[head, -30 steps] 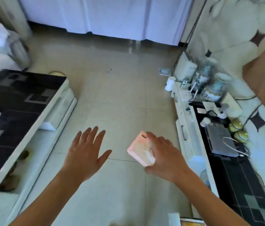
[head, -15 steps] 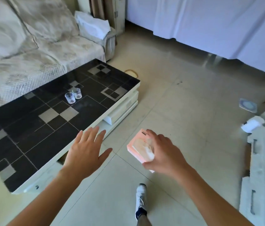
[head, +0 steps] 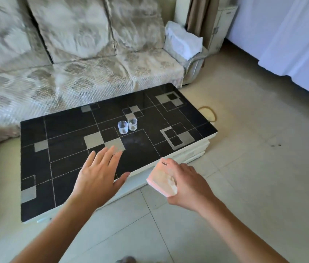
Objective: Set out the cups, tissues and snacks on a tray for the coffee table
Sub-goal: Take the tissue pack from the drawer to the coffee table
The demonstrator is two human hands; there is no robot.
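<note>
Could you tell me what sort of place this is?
Most likely a home living room: a patterned sofa behind a low black-tiled coffee table with two small glass cups, on a tiled floor.

Pink tissue pack (head: 162, 180) sits tilted in the right hand (head: 188, 184), out over the floor just off the table's (head: 70, 164) near edge. Two clear cups (head: 127, 126) stand upright, touching, mid-table on the black top.
</note>
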